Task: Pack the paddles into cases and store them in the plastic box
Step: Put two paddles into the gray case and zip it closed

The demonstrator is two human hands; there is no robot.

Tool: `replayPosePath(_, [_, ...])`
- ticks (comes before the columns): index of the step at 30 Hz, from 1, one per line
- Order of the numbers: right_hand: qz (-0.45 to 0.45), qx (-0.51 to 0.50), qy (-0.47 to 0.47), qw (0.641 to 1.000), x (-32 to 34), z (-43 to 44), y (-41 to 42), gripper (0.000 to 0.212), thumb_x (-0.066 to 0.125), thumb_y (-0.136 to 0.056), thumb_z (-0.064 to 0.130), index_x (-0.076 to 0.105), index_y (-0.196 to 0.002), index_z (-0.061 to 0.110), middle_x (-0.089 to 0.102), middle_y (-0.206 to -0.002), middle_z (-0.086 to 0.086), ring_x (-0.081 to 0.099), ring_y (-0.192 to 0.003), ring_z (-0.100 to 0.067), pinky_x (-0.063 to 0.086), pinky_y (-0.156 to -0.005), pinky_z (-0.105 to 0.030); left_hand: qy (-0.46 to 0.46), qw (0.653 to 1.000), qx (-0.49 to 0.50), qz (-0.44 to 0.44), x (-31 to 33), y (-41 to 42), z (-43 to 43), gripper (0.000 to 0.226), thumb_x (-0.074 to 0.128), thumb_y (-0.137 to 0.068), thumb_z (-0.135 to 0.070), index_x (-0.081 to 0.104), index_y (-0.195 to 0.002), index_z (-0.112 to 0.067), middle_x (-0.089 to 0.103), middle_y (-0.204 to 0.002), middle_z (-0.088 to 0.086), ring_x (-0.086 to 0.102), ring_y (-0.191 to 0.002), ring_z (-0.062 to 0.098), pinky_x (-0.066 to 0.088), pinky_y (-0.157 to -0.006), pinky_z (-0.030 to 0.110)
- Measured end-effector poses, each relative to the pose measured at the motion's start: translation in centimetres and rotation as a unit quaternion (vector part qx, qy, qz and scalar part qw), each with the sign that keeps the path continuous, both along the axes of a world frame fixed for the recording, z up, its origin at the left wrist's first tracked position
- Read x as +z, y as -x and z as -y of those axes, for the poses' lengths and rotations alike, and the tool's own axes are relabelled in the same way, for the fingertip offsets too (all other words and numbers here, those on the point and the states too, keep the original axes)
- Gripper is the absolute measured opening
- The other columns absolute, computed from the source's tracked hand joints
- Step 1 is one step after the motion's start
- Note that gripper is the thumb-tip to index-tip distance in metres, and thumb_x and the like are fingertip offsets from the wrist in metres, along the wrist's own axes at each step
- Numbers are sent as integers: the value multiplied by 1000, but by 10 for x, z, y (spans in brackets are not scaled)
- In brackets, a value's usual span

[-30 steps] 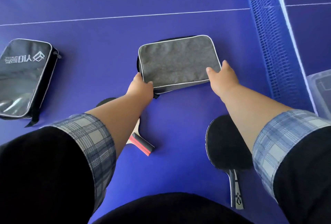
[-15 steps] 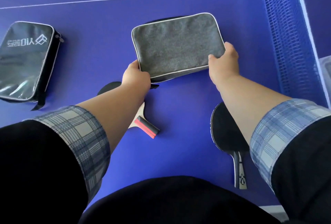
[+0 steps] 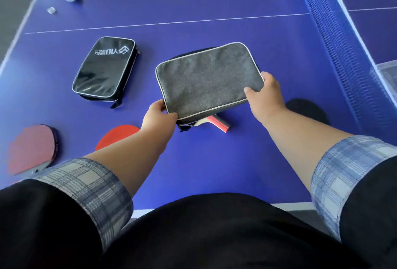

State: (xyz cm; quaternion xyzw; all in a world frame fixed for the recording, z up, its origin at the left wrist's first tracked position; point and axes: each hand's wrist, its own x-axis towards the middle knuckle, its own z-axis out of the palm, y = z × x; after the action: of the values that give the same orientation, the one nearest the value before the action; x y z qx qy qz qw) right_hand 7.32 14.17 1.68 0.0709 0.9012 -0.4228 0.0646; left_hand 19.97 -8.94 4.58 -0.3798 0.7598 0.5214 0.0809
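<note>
White writing on the black shiny case (image 3: 103,69), left, is upside down; I can't read it. My left hand (image 3: 160,117) and right hand (image 3: 265,94) grip the grey felt case (image 3: 206,79) by its near corners, now lifted off the blue desk (image 3: 214,161). It hides all but a red-striped paddle handle (image 3: 218,123). The clear plastic box (image 3: 386,75) is cut off, right.

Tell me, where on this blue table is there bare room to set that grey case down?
Bare table lies between the forearms, from the striped paddle handle to the near edge, and beyond the white line, beside the net. Crowded at left: black case and two red paddles.
</note>
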Motion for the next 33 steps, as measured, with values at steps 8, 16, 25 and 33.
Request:
replayPosePath(8, [35, 40, -37, 998, -10, 52, -139, 65, 65, -93, 25, 35, -150, 15, 38, -148, -10, 52, -123, -27, 37, -87, -24, -26, 999, -2, 25, -43, -152, 47, 35, 57, -80, -6, 64, -112, -19, 73, -90, 6, 58, -57, 23, 39, -45, 23])
replayPosePath(16, [79, 25, -77, 994, -33, 41, -232, 61, 64, -93, 29, 37, -146, 17, 43, -139, -11, 53, -102, -24, 44, -81, -33, 2, 997, -68, 37, -65, -192, 76, 35, 59, -82, -3, 57, -108, -27, 70, -90, -6, 63, -68, 27, 48, -59, 32])
replayPosePath(25, [110, 59, -98, 987, -39, 57, -198, 73, 60, -97, 27, 20, -157, 18, 29, -156, -9, 47, -131, -30, 43, -88, -33, -53, 995, 0, 82, -90, -196, 68, 54, 65, -80, -9, 49, -129, -23, 72, -85, 3, 63, -67, 25, 49, -60, 34])
replayPosePath(33, [66, 104, -63, 990, -31, 73, -133, 66, 53, -96, 19, 25, -156, 24, 28, -159, -2, 40, -138, -22, 40, -101, -31, -143, 972, 145, 115, -95, -182, 29, 85, 81, -74, -14, 29, -140, -23, 60, -97, 1, 69, -78, 22, 58, -84, 46])
